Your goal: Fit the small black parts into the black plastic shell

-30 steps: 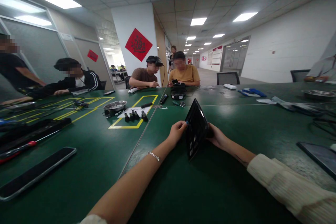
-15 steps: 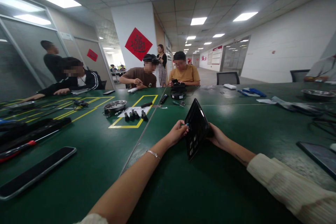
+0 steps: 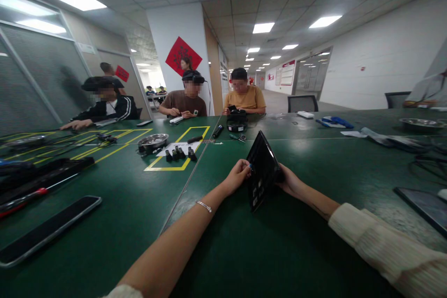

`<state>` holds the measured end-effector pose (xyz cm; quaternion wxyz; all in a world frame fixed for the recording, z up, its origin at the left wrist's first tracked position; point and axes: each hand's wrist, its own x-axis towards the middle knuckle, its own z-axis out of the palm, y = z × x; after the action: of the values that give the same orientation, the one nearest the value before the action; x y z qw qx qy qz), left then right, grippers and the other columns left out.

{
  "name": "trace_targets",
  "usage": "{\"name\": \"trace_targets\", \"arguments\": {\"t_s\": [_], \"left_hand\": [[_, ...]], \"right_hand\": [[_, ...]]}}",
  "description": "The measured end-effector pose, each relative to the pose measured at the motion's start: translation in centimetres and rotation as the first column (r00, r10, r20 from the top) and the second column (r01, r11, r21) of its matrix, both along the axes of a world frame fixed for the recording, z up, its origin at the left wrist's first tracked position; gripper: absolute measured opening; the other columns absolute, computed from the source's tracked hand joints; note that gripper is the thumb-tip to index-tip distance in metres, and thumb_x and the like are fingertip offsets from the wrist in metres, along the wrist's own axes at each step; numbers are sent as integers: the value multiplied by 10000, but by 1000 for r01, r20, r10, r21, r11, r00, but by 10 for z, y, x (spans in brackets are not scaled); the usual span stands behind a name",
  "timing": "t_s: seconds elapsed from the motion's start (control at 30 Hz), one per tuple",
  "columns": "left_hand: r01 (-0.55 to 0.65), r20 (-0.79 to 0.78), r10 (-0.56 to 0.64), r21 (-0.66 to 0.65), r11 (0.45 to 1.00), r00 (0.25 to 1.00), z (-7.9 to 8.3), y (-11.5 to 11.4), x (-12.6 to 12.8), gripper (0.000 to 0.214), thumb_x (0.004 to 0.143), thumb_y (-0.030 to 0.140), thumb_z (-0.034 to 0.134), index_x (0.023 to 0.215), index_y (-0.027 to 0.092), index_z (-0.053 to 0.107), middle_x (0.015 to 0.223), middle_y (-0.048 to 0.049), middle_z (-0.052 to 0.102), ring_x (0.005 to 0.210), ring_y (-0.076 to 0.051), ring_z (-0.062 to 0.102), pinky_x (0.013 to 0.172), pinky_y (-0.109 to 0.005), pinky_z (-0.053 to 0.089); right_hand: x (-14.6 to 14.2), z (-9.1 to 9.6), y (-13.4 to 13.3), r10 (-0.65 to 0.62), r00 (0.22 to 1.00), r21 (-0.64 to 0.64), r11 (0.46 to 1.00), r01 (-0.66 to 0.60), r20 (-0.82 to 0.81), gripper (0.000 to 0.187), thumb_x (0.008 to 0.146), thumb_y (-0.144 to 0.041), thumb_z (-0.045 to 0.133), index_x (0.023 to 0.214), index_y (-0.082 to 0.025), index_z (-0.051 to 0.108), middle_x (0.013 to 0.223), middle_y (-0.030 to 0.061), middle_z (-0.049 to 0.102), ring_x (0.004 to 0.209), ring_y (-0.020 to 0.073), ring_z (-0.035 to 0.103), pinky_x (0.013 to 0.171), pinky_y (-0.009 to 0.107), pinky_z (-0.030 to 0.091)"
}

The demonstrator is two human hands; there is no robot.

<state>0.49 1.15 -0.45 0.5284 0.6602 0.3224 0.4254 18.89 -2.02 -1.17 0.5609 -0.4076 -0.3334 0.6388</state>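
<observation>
A black tablet-like device (image 3: 261, 172) stands tilted over the green table in front of me, its dark glossy face turned to the left. Several lighter squares show low on that face. My right hand (image 3: 289, 179) grips the device from behind at its right side, with most of the fingers hidden. On the other side my left hand (image 3: 239, 174) is closed in a pinch close to the glossy face. A tiny blue spot shows at its fingertips; whether it is a held piece or a nail I cannot make out.
Several black cylindrical parts (image 3: 179, 152) stand on a white sheet beside a metal bowl (image 3: 153, 141). A long dark bar (image 3: 50, 229) lies at the left, a dark flat panel (image 3: 422, 207) at the right. Co-workers sit across the table (image 3: 216, 242), near a black case (image 3: 237, 122).
My left fingers have shifted slightly at the device's face; the device stays almost in place. Across the table, a seated co-worker has straightened, and people in the background have moved.
</observation>
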Motion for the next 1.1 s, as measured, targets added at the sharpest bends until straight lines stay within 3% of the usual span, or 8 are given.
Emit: {"name": "trace_targets", "arguments": {"t_s": [0.13, 0.3, 0.4, 0.5, 0.77, 1.1], "left_hand": [[-69, -219, 128, 258, 964, 967, 2, -3, -3, 218, 827, 390, 399, 788, 176, 415, 649, 38, 443, 592, -82, 416, 593, -213, 359], [-20, -481, 347, 562, 827, 805, 3, -8, -3, 176, 859, 265, 285, 817, 184, 435, 742, -20, 502, 713, -146, 472, 687, -267, 365], [-16, -548, 455, 627, 779, 702, 4, -10, -2, 202, 861, 269, 267, 811, 185, 444, 732, -37, 511, 721, -169, 486, 673, -275, 359], [-10, -579, 488, 638, 770, 653, 4, -10, -2, 236, 870, 296, 249, 802, 188, 447, 713, -36, 513, 693, -167, 491, 639, -265, 353], [1, -569, 428, 602, 799, 703, 5, -9, -3, 325, 884, 355, 203, 737, 186, 438, 668, -17, 498, 638, -143, 469, 611, -242, 337], [12, -481, 225, 442, 897, 848, 1, -4, -3, 356, 870, 402, 214, 736, 168, 446, 641, 16, 453, 608, -110, 427, 595, -215, 348]], "right_hand": [[0, -1, 0, 2, 1000, 21, 1000, -2, 6, 117, 738, -229, 454, 803, -209, 549, 709, 9, 589, 640, 155, 549, 507, 252, 445], [0, 1, -3, -11, 1000, 71, 997, 9, 25, 108, 719, -235, 463, 806, -212, 522, 712, -7, 571, 643, 145, 537, 486, 234, 435], [-1, 2, -6, -5, 999, 98, 995, 0, 54, 145, 703, -228, 473, 844, -219, 507, 740, -12, 565, 636, 141, 534, 457, 218, 416], [-1, 3, -8, -5, 998, 105, 995, -2, 66, 167, 693, -231, 483, 859, -222, 497, 743, -15, 560, 615, 134, 527, 449, 217, 410], [0, -3, -3, -6, 997, 147, 989, -6, 77, 214, 660, -252, 518, 870, -215, 505, 762, -4, 556, 666, 150, 529, 448, 217, 407], [1, -4, -3, 9, 996, 183, 983, -25, 89, 243, 663, -304, 554, 883, -225, 487, 792, -6, 544, 662, 144, 520, 460, 222, 394]]}}
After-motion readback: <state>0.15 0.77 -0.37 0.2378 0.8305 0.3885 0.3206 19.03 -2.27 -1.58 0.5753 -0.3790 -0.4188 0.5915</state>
